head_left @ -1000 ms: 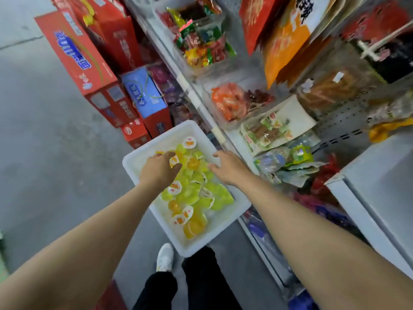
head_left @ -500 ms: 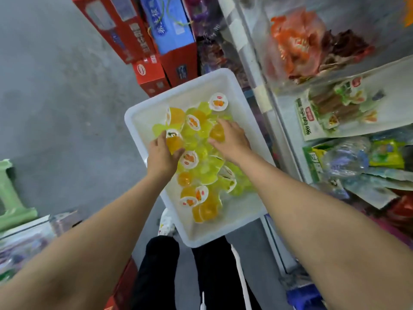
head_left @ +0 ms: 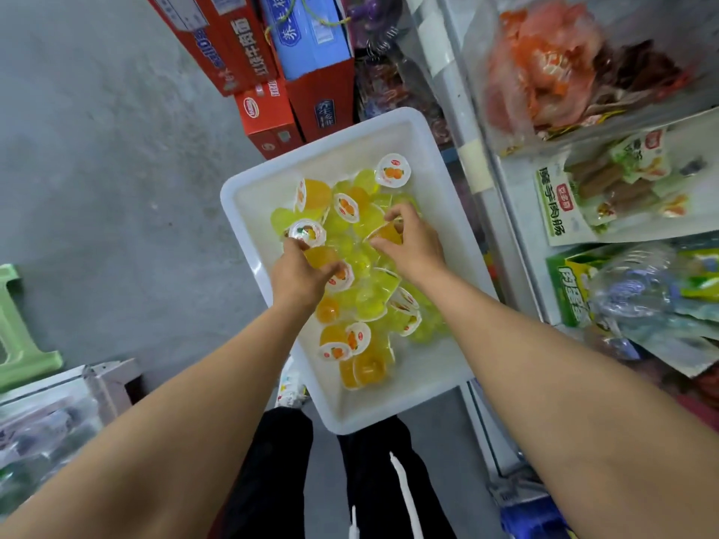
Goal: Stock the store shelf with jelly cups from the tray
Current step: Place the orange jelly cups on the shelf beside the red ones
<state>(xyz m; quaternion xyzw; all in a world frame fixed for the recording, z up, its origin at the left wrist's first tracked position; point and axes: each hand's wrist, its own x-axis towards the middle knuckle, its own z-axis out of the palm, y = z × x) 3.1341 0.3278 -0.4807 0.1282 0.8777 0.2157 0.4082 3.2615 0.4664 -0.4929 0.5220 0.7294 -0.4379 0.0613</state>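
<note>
The store shelf runs along the right of the white tray, loaded with bagged snacks. Red and blue cartons stand on the floor just beyond the tray's far edge, and a green stool sits well to its left. The tray holds a loose heap of yellow and orange jelly cups, spread across its middle. Over the heap, the left hand has its fingers curled around an orange cup at the tray's left side. The right hand pinches another orange cup between thumb and fingers near the tray's centre.
</note>
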